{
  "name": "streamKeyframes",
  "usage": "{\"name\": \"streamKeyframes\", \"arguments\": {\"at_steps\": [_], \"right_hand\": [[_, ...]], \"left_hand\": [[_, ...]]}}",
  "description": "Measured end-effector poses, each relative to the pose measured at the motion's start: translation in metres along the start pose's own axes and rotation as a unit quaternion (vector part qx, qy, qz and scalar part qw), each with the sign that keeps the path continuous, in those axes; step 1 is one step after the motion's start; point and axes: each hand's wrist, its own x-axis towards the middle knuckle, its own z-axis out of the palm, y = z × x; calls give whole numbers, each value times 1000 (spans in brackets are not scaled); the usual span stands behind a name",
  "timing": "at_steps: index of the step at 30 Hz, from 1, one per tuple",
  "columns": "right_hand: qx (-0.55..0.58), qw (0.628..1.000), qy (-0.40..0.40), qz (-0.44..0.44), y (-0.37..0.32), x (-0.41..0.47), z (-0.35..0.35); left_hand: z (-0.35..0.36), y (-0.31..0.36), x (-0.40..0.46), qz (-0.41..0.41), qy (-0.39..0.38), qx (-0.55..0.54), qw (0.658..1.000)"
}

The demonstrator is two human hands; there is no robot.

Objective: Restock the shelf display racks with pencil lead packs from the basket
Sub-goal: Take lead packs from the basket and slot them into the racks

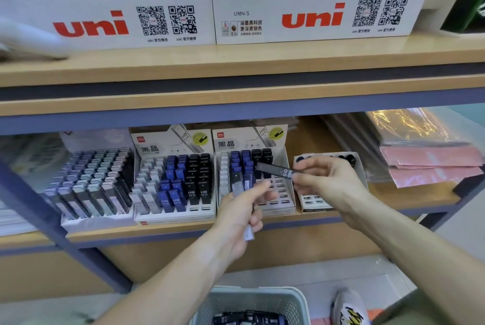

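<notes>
My right hand (324, 179) pinches a black pencil lead pack (274, 170) marked HB 0.5, held flat above the partly filled display rack (282, 206). My left hand (241, 217) grips a small bundle of lead packs (241, 183), grey and blue, in front of the same rack. That rack holds white, blue and black packs at the back; its front slots are bare. A pale basket (252, 298) with dark lead packs sits on the floor below my arms.
Left of it stand a nearly full rack (173, 183) and another full rack (91, 183). A mostly bare rack (359, 164) stands behind my right hand. Pink packets (430, 164) lie at right. Uni pen boxes (312, 19) fill the upper shelf. A shoe (350, 309) is beside the basket.
</notes>
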Motion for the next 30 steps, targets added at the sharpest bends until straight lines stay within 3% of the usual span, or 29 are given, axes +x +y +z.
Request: {"name": "streamKeyframes", "arguments": {"at_steps": [4,9,14,25,30], "right_hand": [[-183,972,95,-113,2,16,3],[-265,940,90,-194,9,36,25],[-330,912,64,-236,16,49,46],[-347,903,44,-250,22,61,56],[-254,920,116,-276,-5,52,58]], "left_hand": [[-11,5,-4,-53,-21,-31,998],[-19,6,-13,-78,-43,-62,994],[-26,-2,-11,-86,-19,-63,994],[-39,-7,-16,-80,31,-39,996],[-44,-5,-22,-64,55,-48,995]]}}
